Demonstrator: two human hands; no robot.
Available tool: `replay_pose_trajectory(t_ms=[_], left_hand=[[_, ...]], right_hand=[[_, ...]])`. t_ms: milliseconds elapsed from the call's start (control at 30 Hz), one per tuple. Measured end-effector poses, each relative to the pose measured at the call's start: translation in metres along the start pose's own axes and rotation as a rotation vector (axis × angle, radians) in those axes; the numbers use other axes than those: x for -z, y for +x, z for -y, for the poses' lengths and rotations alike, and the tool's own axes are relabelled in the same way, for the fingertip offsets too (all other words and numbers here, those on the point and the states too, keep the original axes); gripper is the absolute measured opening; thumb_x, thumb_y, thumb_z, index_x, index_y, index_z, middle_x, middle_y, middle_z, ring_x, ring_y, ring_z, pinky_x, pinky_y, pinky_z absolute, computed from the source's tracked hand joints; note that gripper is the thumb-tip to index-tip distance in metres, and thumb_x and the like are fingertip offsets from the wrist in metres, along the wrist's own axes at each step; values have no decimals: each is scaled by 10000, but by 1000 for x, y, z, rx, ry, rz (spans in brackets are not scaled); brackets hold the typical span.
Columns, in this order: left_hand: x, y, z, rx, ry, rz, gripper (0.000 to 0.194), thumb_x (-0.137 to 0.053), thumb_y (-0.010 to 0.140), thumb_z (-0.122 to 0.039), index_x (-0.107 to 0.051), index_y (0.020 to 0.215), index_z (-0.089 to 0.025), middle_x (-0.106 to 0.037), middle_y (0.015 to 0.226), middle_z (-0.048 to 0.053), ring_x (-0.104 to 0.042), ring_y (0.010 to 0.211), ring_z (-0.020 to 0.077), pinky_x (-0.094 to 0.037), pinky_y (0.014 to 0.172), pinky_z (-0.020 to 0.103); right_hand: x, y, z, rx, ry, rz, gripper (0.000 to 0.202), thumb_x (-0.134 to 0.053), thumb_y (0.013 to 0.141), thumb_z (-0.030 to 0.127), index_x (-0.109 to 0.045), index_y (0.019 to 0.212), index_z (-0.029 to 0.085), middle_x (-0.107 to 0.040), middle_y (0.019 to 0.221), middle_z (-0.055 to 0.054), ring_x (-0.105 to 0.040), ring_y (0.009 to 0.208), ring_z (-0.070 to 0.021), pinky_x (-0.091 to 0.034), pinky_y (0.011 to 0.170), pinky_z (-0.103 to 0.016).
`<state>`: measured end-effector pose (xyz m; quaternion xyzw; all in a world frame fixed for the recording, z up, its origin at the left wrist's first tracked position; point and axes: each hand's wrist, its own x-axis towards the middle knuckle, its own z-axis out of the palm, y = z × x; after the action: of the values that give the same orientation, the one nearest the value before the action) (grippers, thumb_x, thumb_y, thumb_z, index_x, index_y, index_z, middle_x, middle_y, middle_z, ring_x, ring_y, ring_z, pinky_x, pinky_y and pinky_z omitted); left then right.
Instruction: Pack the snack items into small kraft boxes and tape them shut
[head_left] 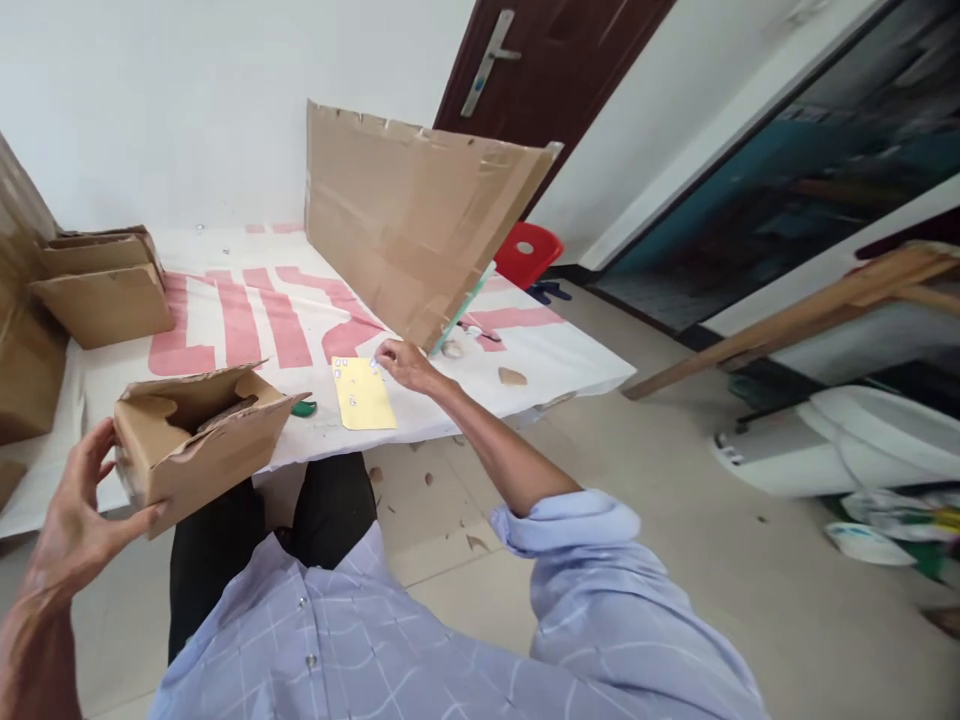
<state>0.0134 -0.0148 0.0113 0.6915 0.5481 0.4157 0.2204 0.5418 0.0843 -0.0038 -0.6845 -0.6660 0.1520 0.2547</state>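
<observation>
left hand point(82, 510) clamped on cardboard box point(221, 455): likely light, crushable; i'd grip by ends. right hand point(405, 365) fingertips together by yellow card point(367, 405), can't tell on what.

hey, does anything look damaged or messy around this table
Yes. The open cardboard box in the left hand has ragged, uneven top edges, as if torn. Small brown scraps also lie scattered on the floor near the table, looking untidy.

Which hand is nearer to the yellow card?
Right. The right hand is at the upper-right corner of the yellow card; the left hand is farther left, holding an open cardboard box.
</observation>
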Motion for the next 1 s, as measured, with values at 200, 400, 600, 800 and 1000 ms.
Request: replay_pose_trajectory(t_ms=[200, 400, 600, 800, 1000], left_hand=[[9, 0, -10, 80, -141, 55, 1188, -1075, 396, -529, -543, 1424, -793, -548, 1642, -309, -393, 1663, 433, -364, 1318, 755], [6, 2, -20, 137, -127, 47, 1151, -1051, 366, -574, -566, 1385, -803, -576, 1570, -386, -417, 1651, 435, -371, 1333, 745], [6, 1, -23, 212, -58, -2, 1097, -1004, 315, -700, -549, 1298, -876, -570, 1456, -501, -525, 1576, 420, -441, 1253, 754], [5, 3, -28, 180, -41, -9, 1068, -984, 354, -742, -562, 1330, -848, -630, 1420, -461, -579, 1530, 427, -465, 1232, 772], [4, 0, -27, 173, -44, -32, 1115, -994, 323, -796, -567, 1353, -824, -652, 1419, -432, -617, 1489, 444, -477, 1232, 778]], right_hand=[[-41, 21, -23, -31, 13, 85, 103, -512, 918, 179, -594, 861, 203, -745, 983, -84, -600, 878, -195, -402, 773, -286], [-58, 53, -33, -53, -37, 135, 127, -485, 918, 153, -601, 885, 194, -730, 986, -94, -535, 843, -193, -341, 730, -302], [-69, 65, -38, -48, -87, 197, 130, -517, 903, 145, -640, 928, 182, -742, 1012, -96, -544, 849, -200, -342, 719, -308], [-73, 68, -38, -52, -138, 234, 172, -517, 918, 150, -680, 970, 167, -763, 1071, -122, -558, 856, -206, -344, 716, -309], [-72, 65, -35, -57, -173, 263, 155, -571, 918, 156, -709, 988, 167, -784, 1097, -114, -602, 897, -205, -362, 719, -292]])
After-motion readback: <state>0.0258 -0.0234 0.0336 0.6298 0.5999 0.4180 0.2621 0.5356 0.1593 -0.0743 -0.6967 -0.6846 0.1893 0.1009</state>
